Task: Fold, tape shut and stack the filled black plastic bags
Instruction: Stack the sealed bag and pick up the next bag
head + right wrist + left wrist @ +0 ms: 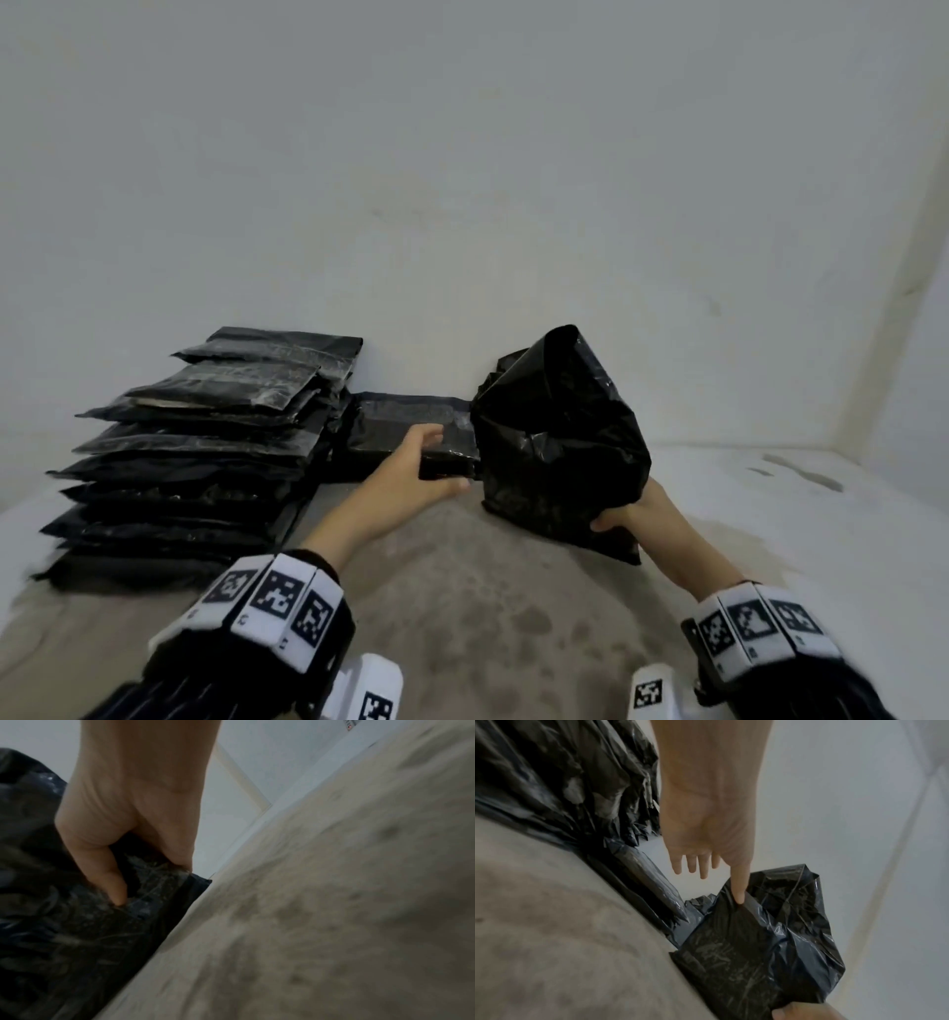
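The right hand (629, 514) grips the near lower corner of an unsealed black bag (560, 442), thumb on the front face and fingers curled behind it; the right wrist view shows the thumb (113, 886) pressed into the crinkled plastic at that corner. The bag stands roughly upright on the stained floor (462, 616), its long axis vertical and leaning a little away from the person, with its loose, open mouth pointing up and back towards the wall (462, 180). Its filled lower part bulges just ahead of the right hand.

The left hand (411, 473) reaches forward to the left of that bag, fingers straight and spread. In the head view it lies over the near edge of a flat sealed bag (405, 431) directly ahead of it; that bag lies flat with its long axis running left to right, between the stack and the upright bag. In the left wrist view the left thumb (739, 886) touches the upper fold of the upright bag (757, 933), while the other fingers (690, 862) hang straight and apart, holding nothing. Whether the palm actually touches the flat bag cannot be told.

Further left of the left hand sits a stack of sealed bags (195, 462), each lying flat, long axes roughly left to right, edges fanned unevenly.
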